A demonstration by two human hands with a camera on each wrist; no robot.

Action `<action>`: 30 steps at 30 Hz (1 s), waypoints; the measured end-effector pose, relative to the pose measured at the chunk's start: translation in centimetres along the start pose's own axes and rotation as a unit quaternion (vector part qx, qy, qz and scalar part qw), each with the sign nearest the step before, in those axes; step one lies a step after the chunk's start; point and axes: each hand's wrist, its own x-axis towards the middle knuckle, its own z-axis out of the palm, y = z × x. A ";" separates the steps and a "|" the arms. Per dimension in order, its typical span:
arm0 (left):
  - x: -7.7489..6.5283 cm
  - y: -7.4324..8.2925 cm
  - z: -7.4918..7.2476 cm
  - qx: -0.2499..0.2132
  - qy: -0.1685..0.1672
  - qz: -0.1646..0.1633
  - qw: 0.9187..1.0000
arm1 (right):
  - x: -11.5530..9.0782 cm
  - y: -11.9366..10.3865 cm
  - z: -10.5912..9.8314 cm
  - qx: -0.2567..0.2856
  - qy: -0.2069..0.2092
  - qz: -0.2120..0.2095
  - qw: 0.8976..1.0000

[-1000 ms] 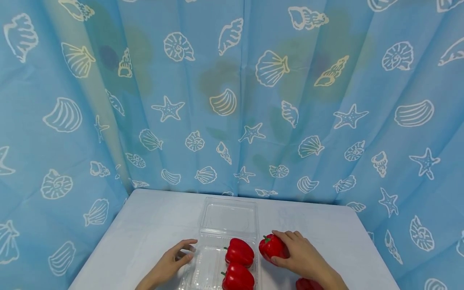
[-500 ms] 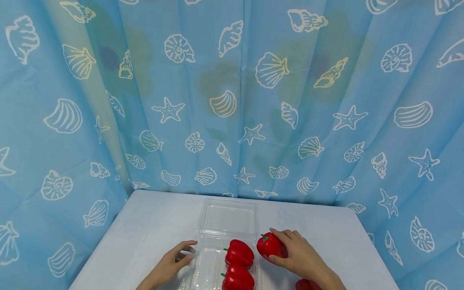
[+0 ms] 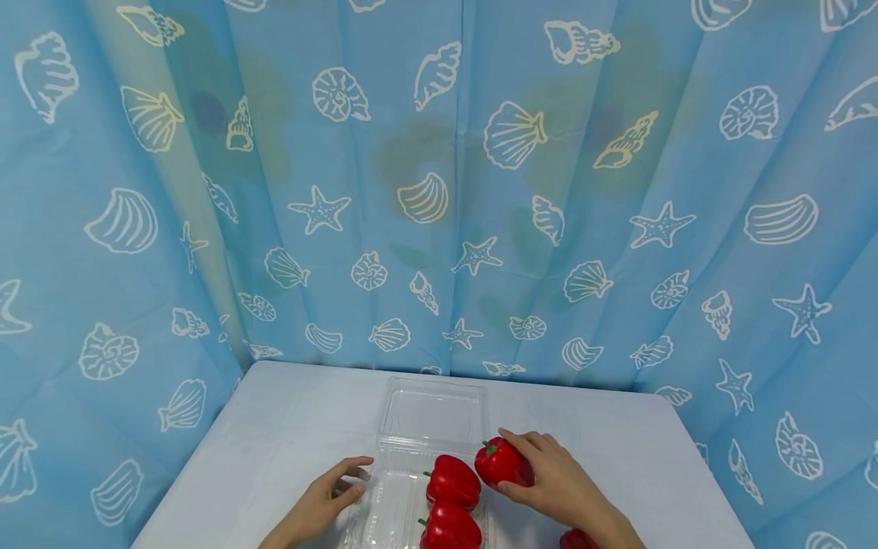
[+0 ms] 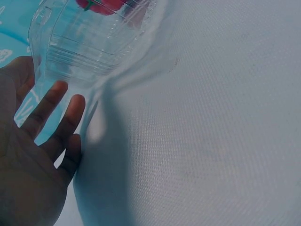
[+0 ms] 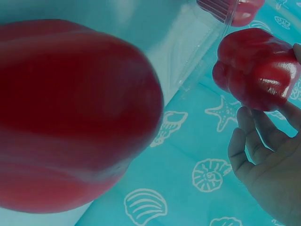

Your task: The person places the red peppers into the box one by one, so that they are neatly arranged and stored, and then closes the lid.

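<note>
My right hand (image 3: 555, 480) grips a red bell pepper (image 3: 499, 462) with a green stem, thumb on the near side and fingers over the far side. It is held at the right edge of a clear plastic clamshell box (image 3: 392, 505). Inside the box's right part lie two more red bell peppers, a far one (image 3: 453, 482) and a near one (image 3: 450, 526). My left hand (image 3: 321, 494) is beside the box's left edge, fingers loosely bent and holding nothing. In the left wrist view its fingertips are close to the clear wall; contact is unclear.
Another red pepper (image 3: 578, 539) lies on the white table (image 3: 658, 473), partly hidden by the right forearm; a pepper (image 5: 70, 117) looms large in the right wrist view. The box's lid (image 3: 434, 412) lies folded back. A blue shell-print curtain (image 3: 425, 191) surrounds the table.
My right hand has carried its pepper leftward and slightly away from me, from beside the box to its right edge. The left hand has stayed in place.
</note>
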 end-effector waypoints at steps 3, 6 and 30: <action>0.1 -0.1 0.0 0.002 -0.002 0.002 1.000 | 0.1 -0.3 0.0 0.006 0.003 0.001 1.000; 0.1 -0.2 0.0 0.000 -0.003 0.004 1.000 | 0.1 -0.7 0.1 0.010 0.008 -0.001 1.000; 0.0 -0.1 0.0 0.007 -0.005 0.008 1.000 | 1.2 -2.7 0.5 0.065 0.003 -0.022 0.998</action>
